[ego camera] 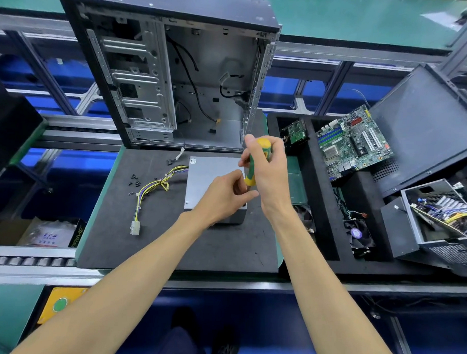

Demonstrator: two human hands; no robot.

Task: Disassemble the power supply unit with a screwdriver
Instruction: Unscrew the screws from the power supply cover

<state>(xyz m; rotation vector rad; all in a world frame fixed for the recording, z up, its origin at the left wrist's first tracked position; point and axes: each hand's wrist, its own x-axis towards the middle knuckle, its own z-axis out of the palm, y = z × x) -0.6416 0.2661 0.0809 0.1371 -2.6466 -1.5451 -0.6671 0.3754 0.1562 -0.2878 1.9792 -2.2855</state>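
Note:
A grey metal power supply unit (210,176) lies flat on the black foam mat (156,243), its yellow and black cable bundle (152,186) trailing left to a white plug. My right hand (269,167) grips a yellow and green screwdriver (256,161) held upright, tip down at the unit's right edge. My left hand (225,193) rests on the unit's near right corner, fingers pinched around the screwdriver's shaft close to the tip. The tip and the screw are hidden by my fingers.
An open, emptied computer case (175,76) stands upright behind the unit. Several small black screws (134,181) lie on the mat at left. A black tray (321,195) at right holds a motherboard (352,144), a fan (357,234) and another opened power supply (437,213).

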